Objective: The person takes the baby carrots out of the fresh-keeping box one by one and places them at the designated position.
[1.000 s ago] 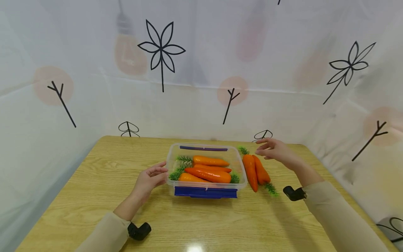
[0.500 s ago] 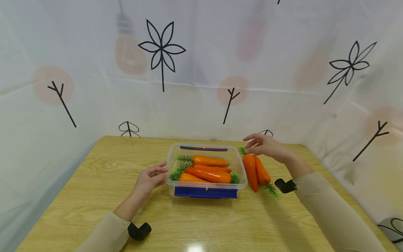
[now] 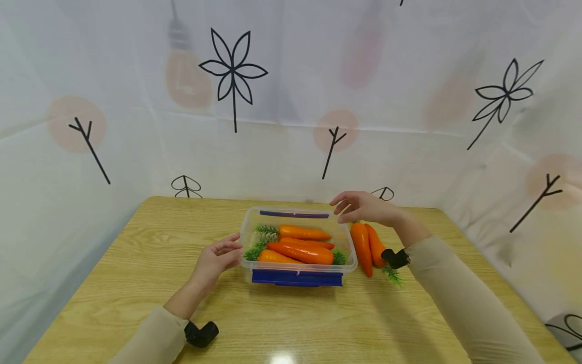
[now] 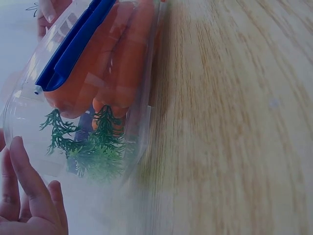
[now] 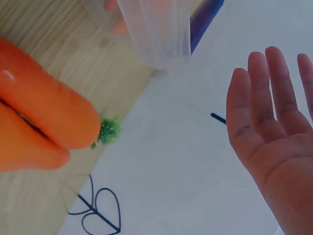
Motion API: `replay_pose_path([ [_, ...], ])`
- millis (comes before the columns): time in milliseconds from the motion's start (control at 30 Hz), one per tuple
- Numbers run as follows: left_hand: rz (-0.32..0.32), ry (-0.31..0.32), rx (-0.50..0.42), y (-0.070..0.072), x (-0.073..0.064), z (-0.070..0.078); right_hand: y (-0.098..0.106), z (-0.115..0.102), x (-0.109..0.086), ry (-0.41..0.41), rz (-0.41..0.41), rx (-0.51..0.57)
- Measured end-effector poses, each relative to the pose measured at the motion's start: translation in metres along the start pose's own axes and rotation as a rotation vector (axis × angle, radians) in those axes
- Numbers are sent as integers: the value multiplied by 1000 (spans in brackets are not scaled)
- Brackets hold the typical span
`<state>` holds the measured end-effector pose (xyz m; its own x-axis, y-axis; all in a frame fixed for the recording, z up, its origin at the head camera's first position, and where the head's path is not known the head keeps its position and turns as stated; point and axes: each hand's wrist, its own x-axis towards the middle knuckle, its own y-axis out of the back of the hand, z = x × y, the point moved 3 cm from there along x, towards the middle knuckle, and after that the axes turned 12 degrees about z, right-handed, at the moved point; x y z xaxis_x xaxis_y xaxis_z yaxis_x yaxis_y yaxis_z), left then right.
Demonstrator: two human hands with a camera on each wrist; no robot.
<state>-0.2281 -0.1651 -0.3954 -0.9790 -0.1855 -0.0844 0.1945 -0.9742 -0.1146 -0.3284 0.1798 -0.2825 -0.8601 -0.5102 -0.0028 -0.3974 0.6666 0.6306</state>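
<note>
A clear plastic container (image 3: pixel 350 253) with blue clip flaps stands on the table, holding several orange carrots (image 3: pixel 305 232) with green tops. My left hand (image 3: pixel 219 259) rests its fingertips against the container's left side, fingers extended; the left wrist view shows those fingers (image 4: pixel 30 181) at the clear wall. Above the container's back right corner hovers my right hand (image 3: pixel 364 207), holding nothing. In the right wrist view its fingers (image 5: pixel 279 88) are spread and fairly straight. Two more carrots (image 3: pixel 361 247) lie side by side just right of the container, their far tops partly hidden behind the right hand.
The wooden table (image 3: pixel 136 273) extends around the container. Behind it hangs a pale cloth (image 3: pixel 282 162) printed with black plant drawings. A blue clip flap (image 3: pixel 297 278) hangs down at the container's front, another (image 3: pixel 293 215) is at the back.
My right hand has moved left, from over the tops of the two loose carrots to the container's back right corner. The left hand, container and carrots stay in place.
</note>
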Motion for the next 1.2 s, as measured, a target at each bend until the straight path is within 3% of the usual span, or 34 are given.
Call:
replay_pose_path([
  [500,-6,-1,-14,3,0,-2,-23,-18,27,71,-157,-19],
  [667,-8,-2,-22,2,0,-2,-37,-19,37,92,-246,-12],
  [967,-6,-8,-21,0,1,-1,-61,-25,47,25,-450,19],
  [1200,-4,-7,-21,0,1,-1,-78,-25,51,17,-511,-56],
])
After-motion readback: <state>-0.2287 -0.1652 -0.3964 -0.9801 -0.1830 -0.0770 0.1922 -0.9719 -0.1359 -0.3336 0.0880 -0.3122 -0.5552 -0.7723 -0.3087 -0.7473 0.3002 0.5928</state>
